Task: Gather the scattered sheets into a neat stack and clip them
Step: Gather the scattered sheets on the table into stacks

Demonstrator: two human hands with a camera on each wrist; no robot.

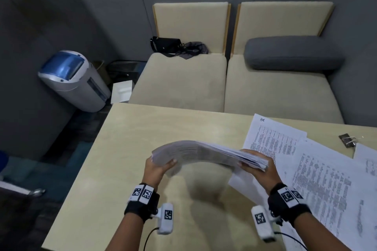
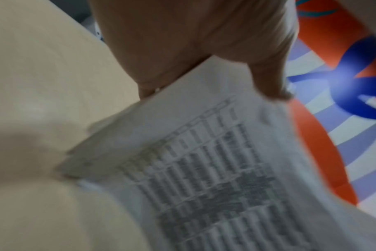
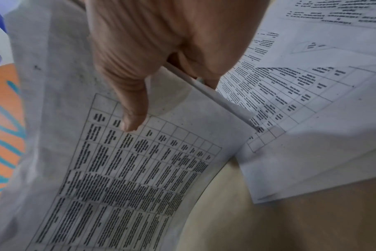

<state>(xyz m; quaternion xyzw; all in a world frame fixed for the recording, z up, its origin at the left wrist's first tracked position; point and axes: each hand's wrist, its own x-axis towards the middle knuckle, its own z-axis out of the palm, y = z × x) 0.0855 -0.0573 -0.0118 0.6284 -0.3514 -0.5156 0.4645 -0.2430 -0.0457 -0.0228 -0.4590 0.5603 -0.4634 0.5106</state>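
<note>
The stack of sheets (image 1: 206, 154) is held in the air above the table (image 1: 132, 138), bowed upward in the middle, with one short end in each hand. The left hand (image 1: 157, 169) clamps its end with the thumb on the near face and the fingers (image 2: 268, 81) wrapped round the far side; the right hand (image 1: 257, 164) does the same, its thumb (image 3: 131, 108) pressed flat on the printed face and its fingers curled behind the edge.

The risk, as I judge it, lies in that bow. The edges fan out at the right end, so the sheets are not yet squared, and a slackened pinch at either end could let inner pages slide out or spill. Tapping the stack down while it is arched could crease corners instead of aligning them.

Loose sheets (image 1: 318, 169) lie flat on the table just right of the right fingers, ungathered. A binder clip (image 1: 347, 140) sits beyond them, well apart from both hands, so clipping looks some way off.
</note>
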